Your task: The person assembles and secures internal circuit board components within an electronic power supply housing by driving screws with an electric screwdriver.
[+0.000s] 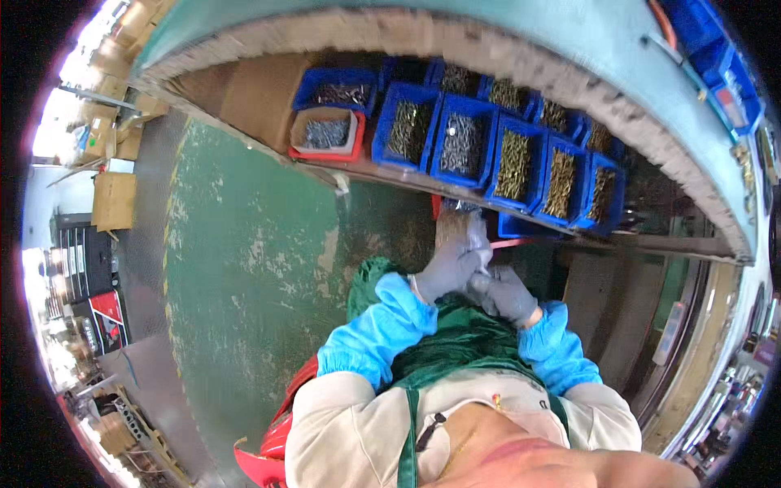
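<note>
— Nearest me are the cream shoulders and green apron [455, 346], then both forearms in blue sleeve covers [376, 329], bent at the elbow and drawn in to meet in front of the chest.

— And the hands?

— Grey gloves on both. Left hand [450, 267] is raised a little higher, fingers [476, 252] curled around a small clear plastic bag [472, 230]. Right hand [508, 294] sits just below and beside it, touching the left; its fingers are bent inward, but whether they grip anything I cannot tell.

— Where's the bag?

— Held over the green floor [244, 268], just below the shelf's blue bins of screws [512, 163] and a red bin [325, 134].
</note>
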`<action>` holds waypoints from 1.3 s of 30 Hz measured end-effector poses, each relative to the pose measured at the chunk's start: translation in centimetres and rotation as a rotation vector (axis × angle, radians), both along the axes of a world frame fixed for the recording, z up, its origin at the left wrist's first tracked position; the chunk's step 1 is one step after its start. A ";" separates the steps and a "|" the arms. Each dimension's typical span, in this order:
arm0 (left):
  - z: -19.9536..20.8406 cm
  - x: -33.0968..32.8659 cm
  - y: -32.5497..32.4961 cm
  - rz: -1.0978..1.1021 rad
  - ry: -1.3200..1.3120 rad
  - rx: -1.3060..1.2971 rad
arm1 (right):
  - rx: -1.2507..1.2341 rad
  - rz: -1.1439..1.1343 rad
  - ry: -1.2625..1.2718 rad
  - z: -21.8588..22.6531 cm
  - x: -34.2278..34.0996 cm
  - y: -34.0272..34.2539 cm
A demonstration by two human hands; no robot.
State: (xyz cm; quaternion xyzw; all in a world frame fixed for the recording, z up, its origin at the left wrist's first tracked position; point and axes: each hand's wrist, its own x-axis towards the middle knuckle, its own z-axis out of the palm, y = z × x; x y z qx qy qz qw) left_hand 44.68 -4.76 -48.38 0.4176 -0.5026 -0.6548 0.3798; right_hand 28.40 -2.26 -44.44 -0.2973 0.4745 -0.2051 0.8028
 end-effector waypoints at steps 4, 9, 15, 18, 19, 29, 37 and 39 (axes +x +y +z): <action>3.9 -0.1 2.6 -0.042 -0.008 0.323 | 0.028 0.098 0.175 5.2 0.7 2.1; 12.7 1.0 6.7 -0.140 -0.115 0.333 | 0.093 0.256 0.077 13.8 0.1 5.1; 21.1 -0.2 6.9 -0.024 0.009 0.287 | 0.142 0.279 0.048 21.5 -1.2 5.5; 23.5 -0.4 7.5 -0.080 -0.039 0.196 | -0.006 0.260 0.087 23.7 -1.0 6.2; 24.5 -0.5 7.9 -0.069 -0.013 0.212 | -0.008 0.260 0.085 24.6 -1.0 6.4; 41.9 -4.2 4.4 0.113 0.058 0.061 | 0.008 0.104 -0.105 41.8 -5.0 3.1; 49.9 7.7 0.5 0.834 -0.640 -0.197 | -0.202 -0.437 -0.170 48.7 -6.5 1.2; 47.8 9.2 -1.3 0.724 -0.633 -0.076 | -0.264 -0.426 -0.379 49.9 -6.1 -0.2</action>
